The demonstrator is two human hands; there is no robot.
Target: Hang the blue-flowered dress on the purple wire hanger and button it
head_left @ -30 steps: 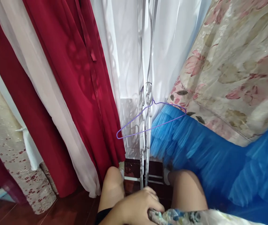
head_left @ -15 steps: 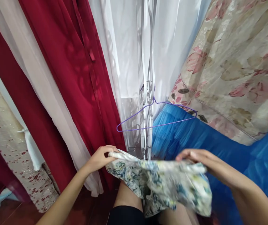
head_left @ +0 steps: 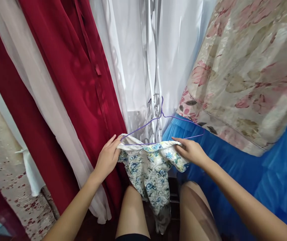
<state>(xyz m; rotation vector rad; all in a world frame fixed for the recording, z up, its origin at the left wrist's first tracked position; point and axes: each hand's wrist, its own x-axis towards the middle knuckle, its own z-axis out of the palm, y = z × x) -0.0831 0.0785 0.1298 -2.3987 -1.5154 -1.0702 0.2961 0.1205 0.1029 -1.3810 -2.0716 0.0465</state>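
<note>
A floral garment (head_left: 156, 170) in white, blue and yellow hangs down between my knees, held by its upper edge. My left hand (head_left: 108, 152) is closed on the left end of that edge, beside the lower left corner of a purple wire hanger (head_left: 143, 127). My right hand (head_left: 190, 150) pinches the edge toward its right end. The hanger's left corner reaches into the garment's opening, while its right corner sticks out bare above my right hand. The hanger's hook is caught on a white metal stand (head_left: 156, 117).
Dark red cloth (head_left: 80, 83) and pale pink cloth (head_left: 48, 93) hang on the left. White cloth (head_left: 130, 67) hangs behind the stand. To the right are a cream floral cloth (head_left: 246, 77) and blue tulle (head_left: 234, 180). My bare legs (head_left: 133, 214) are below.
Both hands have raised the garment toward the hanger. My right hand has come inward to the left, and the hanger's left corner is now at the garment's opening. The garment's lower part hangs straighter.
</note>
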